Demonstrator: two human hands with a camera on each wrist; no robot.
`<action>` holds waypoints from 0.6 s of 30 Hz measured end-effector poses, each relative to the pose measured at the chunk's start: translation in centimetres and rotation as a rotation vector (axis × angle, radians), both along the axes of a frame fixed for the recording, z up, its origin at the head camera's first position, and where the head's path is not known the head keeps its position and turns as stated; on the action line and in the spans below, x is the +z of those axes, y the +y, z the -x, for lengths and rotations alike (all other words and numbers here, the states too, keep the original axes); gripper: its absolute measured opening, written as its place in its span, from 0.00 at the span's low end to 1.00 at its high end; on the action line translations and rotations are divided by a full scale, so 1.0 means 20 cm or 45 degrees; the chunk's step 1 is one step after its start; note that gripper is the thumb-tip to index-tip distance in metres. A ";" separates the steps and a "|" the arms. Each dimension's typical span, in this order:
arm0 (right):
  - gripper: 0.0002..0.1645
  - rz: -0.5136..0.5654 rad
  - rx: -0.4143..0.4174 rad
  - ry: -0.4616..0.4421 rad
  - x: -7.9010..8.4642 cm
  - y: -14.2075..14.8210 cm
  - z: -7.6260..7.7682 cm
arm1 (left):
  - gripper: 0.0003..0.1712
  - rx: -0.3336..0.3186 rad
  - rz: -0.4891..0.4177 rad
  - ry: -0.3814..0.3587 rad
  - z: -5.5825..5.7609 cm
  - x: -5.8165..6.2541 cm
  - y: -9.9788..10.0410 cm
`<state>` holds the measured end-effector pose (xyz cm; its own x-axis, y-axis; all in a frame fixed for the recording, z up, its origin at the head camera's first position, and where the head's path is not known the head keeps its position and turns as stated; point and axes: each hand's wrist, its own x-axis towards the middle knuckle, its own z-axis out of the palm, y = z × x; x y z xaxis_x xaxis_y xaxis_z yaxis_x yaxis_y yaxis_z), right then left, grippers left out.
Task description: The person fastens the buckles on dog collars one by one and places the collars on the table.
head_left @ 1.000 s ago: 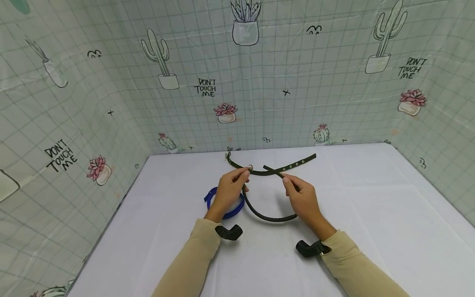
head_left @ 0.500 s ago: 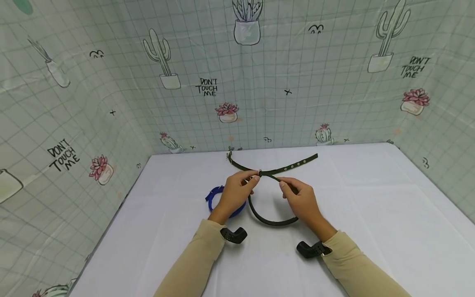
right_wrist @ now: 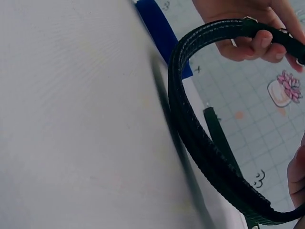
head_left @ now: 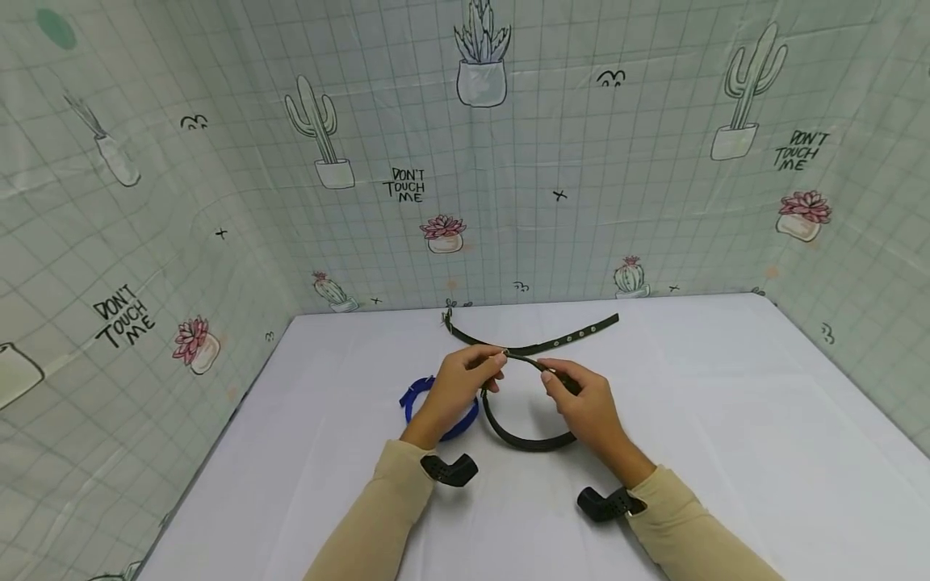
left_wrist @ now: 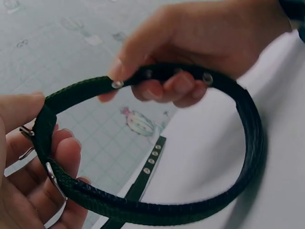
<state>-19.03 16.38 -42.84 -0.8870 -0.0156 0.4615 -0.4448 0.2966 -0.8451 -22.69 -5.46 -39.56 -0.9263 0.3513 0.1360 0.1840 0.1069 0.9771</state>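
A dark green collar [head_left: 529, 444] is bent into a loop between my two hands. My left hand [head_left: 465, 375] holds its buckle end; in the left wrist view the metal buckle [left_wrist: 27, 131] and a D-ring [left_wrist: 56, 181] show beside those fingers. The left thumb lies over the strap's tip, right at the buckle. On the opposite side, my right hand [head_left: 587, 403] pinches the strap between thumb and fingers, near its metal eyelets [left_wrist: 208, 78]. The loop's lower part hangs close over the white table, as the right wrist view shows.
Behind the hands, a second dark green collar [head_left: 574, 337] with eyelets lies stretched out on the white table [head_left: 726, 436]. A blue collar [head_left: 461, 425], coiled in a ring, lies partly under the left forearm. Patterned cloth [head_left: 654, 210] hangs behind and at both sides.
The strap's free end, which stuck out apart from my left hand, now meets the buckle at the left fingertips. Both hands have come closer together. The view has tilted slightly up.
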 end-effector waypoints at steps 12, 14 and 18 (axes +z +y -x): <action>0.13 -0.047 0.050 0.081 0.00 -0.01 -0.02 | 0.19 -0.058 -0.061 -0.109 -0.01 0.00 0.00; 0.14 -0.069 0.052 0.107 0.02 -0.03 -0.03 | 0.18 -0.075 -0.043 -0.099 -0.01 0.00 0.01; 0.13 -0.086 0.043 0.110 0.12 -0.05 -0.08 | 0.18 -0.091 -0.028 -0.082 -0.01 0.00 0.02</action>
<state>-17.38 15.42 -40.53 -0.8422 -0.0788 0.5333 -0.5262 0.3350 -0.7816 -22.51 -4.99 -39.50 -0.9063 0.4140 0.0852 0.1267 0.0739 0.9892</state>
